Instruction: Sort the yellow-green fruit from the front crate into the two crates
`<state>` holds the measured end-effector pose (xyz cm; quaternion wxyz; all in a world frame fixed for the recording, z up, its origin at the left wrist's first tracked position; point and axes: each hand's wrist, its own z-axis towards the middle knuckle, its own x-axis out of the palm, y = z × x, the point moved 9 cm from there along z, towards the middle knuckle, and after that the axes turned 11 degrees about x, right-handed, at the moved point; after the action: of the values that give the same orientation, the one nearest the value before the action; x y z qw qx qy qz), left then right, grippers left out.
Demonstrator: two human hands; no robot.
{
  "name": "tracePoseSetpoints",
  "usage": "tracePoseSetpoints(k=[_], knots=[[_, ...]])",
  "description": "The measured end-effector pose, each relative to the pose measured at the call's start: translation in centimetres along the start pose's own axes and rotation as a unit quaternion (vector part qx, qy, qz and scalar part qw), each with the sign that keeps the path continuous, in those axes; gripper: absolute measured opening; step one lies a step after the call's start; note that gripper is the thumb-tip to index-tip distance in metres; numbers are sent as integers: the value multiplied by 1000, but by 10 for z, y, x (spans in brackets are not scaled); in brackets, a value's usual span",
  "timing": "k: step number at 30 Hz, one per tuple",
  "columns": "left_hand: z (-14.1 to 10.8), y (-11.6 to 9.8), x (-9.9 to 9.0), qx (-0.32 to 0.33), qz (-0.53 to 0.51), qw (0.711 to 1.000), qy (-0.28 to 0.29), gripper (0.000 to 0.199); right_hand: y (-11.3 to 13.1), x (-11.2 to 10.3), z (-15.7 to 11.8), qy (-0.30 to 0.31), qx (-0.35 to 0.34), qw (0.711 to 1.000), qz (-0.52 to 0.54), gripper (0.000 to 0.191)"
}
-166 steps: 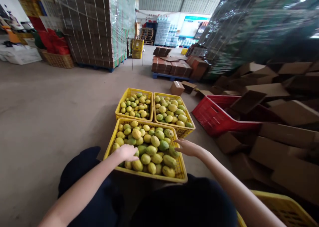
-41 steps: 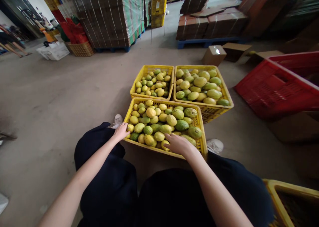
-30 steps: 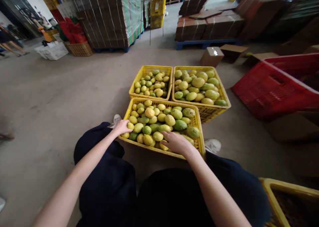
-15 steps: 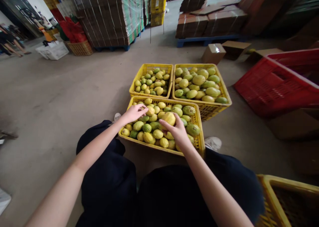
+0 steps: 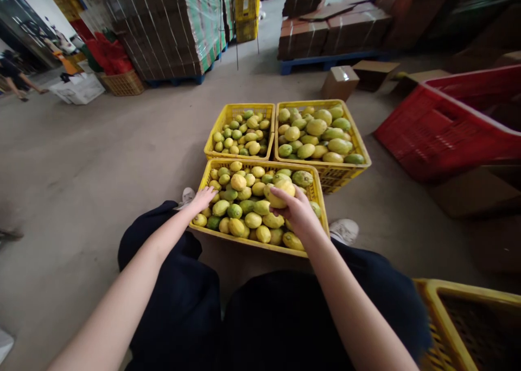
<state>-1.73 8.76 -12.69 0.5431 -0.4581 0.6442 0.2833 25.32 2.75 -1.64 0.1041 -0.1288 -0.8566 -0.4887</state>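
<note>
In front of me stands a yellow crate (image 5: 260,246) filled with oval yellow-green fruits that look like papayas. My right hand (image 5: 303,211) is closed around a yellow papaya (image 5: 281,193), held above the crate's right half. My left hand (image 5: 205,197) is at the crate's left edge, fingers stretched out over the fruits, holding nothing that I can see. Whether its fingertips touch the fruit beneath, I cannot tell. A papaya with a yellow-orange skin (image 5: 238,182) lies on the pile right of my left hand.
Behind the near crate stand a left crate (image 5: 209,145) of smaller fruits and a right crate (image 5: 340,170) of larger ones. A red crate (image 5: 431,137) is at the right, a yellow crate (image 5: 435,311) at lower right. Cartons (image 5: 341,83) and loaded pallets stand farther back.
My left hand has moved left, away from the yellow-orange papaya, to the crate's left edge. My right hand still holds its papaya, turned slightly. The view has shifted a little.
</note>
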Motion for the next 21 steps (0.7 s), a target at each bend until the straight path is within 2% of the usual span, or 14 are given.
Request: tracePoseSetpoints(k=[4,8,12,15,16,17,18,21], knots=[[13,-3,5,-12,6,1000,5,52,-10,12,6,15,41,999,-6,37],[13,-7,-3,-17,5,1000,-5,49,-13,14,0,-5,49,998,-50,41],[1,-5,-32,-32,-2,998,-52,56,-13,13,-3,7,33,997,-76,42],[-15,3,-68,-74,-118,981,-137,59,-12,12,0,17,10,995,-95,43],[-20,5,-77,-84,-201,962,-164,60,-12,12,1,19,4,995,-102,44],[-24,3,-83,-88,-302,932,-180,61,-12,13,2,21,1,994,-107,45],[-26,-2,-85,-82,-410,890,-182,61,-13,14,3,25,1,994,-108,47],[-30,-33,-84,-48,-672,723,-154,54,-16,25,2,57,3,994,-98,47]])
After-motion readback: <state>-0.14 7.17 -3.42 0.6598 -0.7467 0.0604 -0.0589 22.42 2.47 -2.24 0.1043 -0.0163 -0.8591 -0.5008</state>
